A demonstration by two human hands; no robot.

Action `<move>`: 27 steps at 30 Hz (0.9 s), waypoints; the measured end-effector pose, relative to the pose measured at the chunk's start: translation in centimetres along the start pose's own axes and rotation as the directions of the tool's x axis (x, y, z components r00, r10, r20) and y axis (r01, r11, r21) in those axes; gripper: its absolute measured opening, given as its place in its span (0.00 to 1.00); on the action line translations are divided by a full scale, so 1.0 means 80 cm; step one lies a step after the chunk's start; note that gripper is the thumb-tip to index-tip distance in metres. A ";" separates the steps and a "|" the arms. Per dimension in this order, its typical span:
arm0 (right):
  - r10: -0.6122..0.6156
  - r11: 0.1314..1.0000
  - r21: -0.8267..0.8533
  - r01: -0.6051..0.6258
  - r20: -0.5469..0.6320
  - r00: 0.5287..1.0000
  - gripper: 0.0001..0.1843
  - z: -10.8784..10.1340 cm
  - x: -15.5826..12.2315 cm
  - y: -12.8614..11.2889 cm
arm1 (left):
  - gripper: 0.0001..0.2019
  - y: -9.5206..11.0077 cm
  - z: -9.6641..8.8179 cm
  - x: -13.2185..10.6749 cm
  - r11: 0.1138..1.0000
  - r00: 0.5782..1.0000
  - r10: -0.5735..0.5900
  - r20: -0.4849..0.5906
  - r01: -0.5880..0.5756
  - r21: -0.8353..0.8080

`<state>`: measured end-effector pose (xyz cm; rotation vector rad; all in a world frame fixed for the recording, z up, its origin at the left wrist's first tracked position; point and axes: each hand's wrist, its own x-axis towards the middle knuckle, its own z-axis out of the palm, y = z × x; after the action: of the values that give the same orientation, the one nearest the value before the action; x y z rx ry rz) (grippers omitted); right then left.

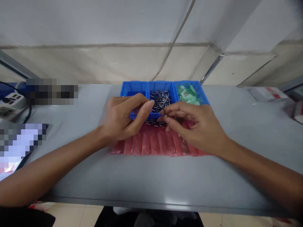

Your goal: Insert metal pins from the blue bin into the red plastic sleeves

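My left hand (123, 118) hovers over the front of the middle blue bin (161, 85), fingers curled and thumb pointing right; whether it holds anything I cannot make out. My right hand (193, 126) pinches a small metal pin (164, 113) between thumb and forefinger, just in front of that bin. The middle bin holds several small metal pins (160, 98). Under both hands lies a row of small red plastic bags (153, 143) on the grey table (151, 183).
Left blue bin (132, 88) and right blue bin (197, 90), the latter with green bags (188, 94). A white power strip (11, 101) with cables sits far left. White packets (267, 93) lie at the far right. A wall stands behind the table.
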<state>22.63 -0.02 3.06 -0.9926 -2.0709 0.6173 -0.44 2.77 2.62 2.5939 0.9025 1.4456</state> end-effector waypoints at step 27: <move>0.237 0.777 0.590 -0.217 0.045 0.970 0.13 0.008 -0.003 -0.015 | 0.06 0.009 0.005 0.003 0.987 0.984 0.158 0.082 -0.159 0.008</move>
<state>21.71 -1.01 3.40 -0.8647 -1.5640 1.2756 0.32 2.39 2.80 2.7691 0.7149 1.3595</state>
